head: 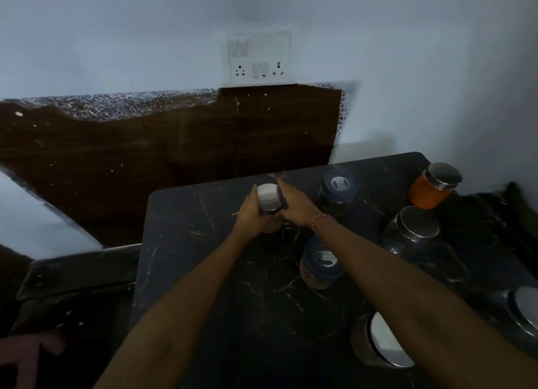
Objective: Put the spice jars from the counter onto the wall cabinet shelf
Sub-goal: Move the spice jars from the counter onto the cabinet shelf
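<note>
No readable text, brand, number or sign anywhere. Nearest thing to a label: a pale embossed mark on the dark blue lid of the jar [318, 265] standing on the counter [203, 272] just in front of the two hands, too blurred to make out as letters. Behind and to the right of that jar, a second blue-lidded jar [337, 189] with only a pale oval latch on top, no lettering. On the wall beyond, a switch and socket plate [257, 56], unmarked as far as visible.
</note>
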Available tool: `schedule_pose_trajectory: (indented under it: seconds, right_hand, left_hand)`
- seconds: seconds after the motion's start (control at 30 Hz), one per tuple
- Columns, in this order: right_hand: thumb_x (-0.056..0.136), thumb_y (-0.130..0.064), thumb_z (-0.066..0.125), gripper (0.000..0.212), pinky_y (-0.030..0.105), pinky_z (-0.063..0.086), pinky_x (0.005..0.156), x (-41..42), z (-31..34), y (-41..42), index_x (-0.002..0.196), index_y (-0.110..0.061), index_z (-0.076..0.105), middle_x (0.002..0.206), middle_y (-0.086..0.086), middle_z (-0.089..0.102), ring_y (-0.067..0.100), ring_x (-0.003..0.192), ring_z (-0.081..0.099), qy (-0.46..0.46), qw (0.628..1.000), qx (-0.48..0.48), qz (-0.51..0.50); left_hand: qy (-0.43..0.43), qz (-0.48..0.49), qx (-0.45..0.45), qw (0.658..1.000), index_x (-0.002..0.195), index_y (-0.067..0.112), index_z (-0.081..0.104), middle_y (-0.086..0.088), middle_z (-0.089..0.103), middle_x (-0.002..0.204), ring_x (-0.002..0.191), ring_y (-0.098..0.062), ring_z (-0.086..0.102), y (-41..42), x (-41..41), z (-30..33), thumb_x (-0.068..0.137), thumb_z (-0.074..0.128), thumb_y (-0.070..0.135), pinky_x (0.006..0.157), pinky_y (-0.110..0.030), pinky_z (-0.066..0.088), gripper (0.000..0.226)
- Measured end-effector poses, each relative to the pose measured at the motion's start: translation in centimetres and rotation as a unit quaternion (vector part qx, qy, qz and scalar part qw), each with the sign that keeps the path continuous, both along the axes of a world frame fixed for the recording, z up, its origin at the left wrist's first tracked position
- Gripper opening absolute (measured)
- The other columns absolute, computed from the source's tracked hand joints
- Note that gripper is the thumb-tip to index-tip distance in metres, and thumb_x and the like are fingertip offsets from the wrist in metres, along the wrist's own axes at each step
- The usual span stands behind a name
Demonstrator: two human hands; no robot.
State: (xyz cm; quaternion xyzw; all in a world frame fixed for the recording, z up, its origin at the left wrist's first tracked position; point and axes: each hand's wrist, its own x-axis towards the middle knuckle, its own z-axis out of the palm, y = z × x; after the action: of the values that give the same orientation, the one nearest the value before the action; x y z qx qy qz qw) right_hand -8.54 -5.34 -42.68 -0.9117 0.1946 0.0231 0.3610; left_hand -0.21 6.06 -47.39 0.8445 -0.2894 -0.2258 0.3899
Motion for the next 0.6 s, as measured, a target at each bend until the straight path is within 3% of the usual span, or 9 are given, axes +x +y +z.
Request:
schedule_pose_trajectory:
  seconds: [0.13,0.27,0.4,0.53,0.6]
  right_hand:
    - [0.084,-0.004,0.059,0.067,0.042,0.031,0.113,0.2,-0.7,0.4,0.143,-0.008,0.027,0.146,0.015,0.035,0.029,0.135,0.034,-0.014,1.000,0.011,-0.016]
    - [0.082,-0.007,0.064,0.068,0.039,0.032,0.112,0.2,0.1,0.4,0.142,-0.007,0.032,0.144,0.014,0.041,0.027,0.134,0.037,-0.045,0.996,0.062,-0.040]
    - [0.079,-0.014,0.070,0.074,0.041,0.037,0.109,0.3,1.4,-0.4,0.143,-0.011,0.032,0.143,0.012,0.043,0.025,0.132,0.041,-0.089,0.989,0.106,-0.048]
    - [0.067,-0.020,0.080,0.105,0.044,0.037,0.107,0.1,2.3,-0.1,0.147,-0.022,0.013,0.147,0.006,0.035,0.022,0.132,0.037,-0.076,0.980,0.184,0.000]
    - [0.065,-0.019,0.082,0.098,0.041,0.044,0.102,0.4,2.6,0.5,0.143,-0.020,0.023,0.139,0.004,0.044,0.021,0.128,0.044,-0.103,0.968,0.231,-0.001]
  left_hand:
    - [-0.010,0.043,-0.021,0.999,0.148,0.012,0.016,-0.012,0.030,0.151,0.138,-0.028,0.032,-0.4,-0.1,-0.1,0.072,0.075,0.024,0.111,-0.045,0.031,0.097]
    - [0.006,0.032,-0.027,0.999,0.146,0.011,0.022,-0.011,0.033,0.150,0.139,-0.028,0.031,0.2,1.1,1.2,0.073,0.076,0.022,0.114,-0.046,0.030,0.092]
    - [0.145,0.012,-0.104,0.984,0.143,0.015,0.030,-0.010,0.037,0.146,0.131,-0.026,0.040,2.3,2.5,3.8,0.075,0.074,0.014,0.104,-0.037,0.041,0.081]
    - [0.329,0.005,-0.226,0.917,0.138,0.022,0.037,-0.005,0.047,0.130,0.108,-0.018,0.056,4.1,3.0,7.3,0.084,0.061,0.006,0.075,-0.025,0.056,0.062]
    - [0.363,0.014,-0.288,0.886,0.138,0.020,0.035,-0.003,0.050,0.123,0.106,-0.017,0.056,4.1,3.0,8.9,0.087,0.054,0.004,0.074,-0.025,0.057,0.057]
